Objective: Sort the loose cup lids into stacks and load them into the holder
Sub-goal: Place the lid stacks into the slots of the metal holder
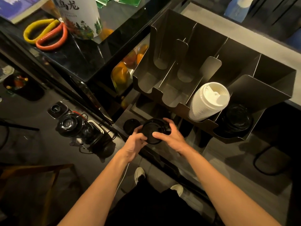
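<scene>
Lids (152, 130), black, sit mid-frame — our left hand (136, 142) and right hand (171, 136) both curl round them, just below the holder (179, 46). Uneven squeeze could skew the stack — we risk spilling them before loading.

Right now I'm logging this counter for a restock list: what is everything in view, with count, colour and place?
holder: one, grey metal, at right.
white lid stack: one, white, third compartment from the left.
black lid stack: one, black, rightmost compartment.
held lids: count unclear, black, in both hands below the holder.
loose lid: one, black, just left of the held lids.
scissors: one pair, yellow and orange handles, upper left.
tin: one, white with printed scenery, beside the scissors.
fruit: count unclear, orange, behind the perforated panel.
shoes: two, white, bottom centre.
left hand: grips the held lids' left edge.
right hand: grips their right side.
</scene>
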